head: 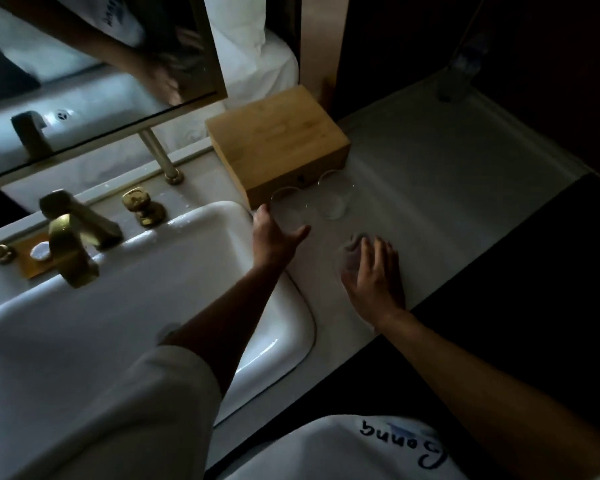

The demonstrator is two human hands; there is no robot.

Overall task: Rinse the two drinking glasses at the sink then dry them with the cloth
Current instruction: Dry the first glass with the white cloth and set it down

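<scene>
The left arm reached forward, bare from a pale sleeve pushed above the elbow, and the left hand (274,233) spread its thumb and fingers around a clear glass (289,211), the thumb at the near side of the grip and the fingertips at the far side. The right arm came in from the lower right, and the right hand (374,275) lay palm down with fingers spread and straight.

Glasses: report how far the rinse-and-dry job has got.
Nothing looks done yet. The left hand is closing around the near glass on the counter; the second glass stands untouched beside it. The right hand rests on the cloth. No water runs from the tap. Rinsing and drying both remain.
</scene>
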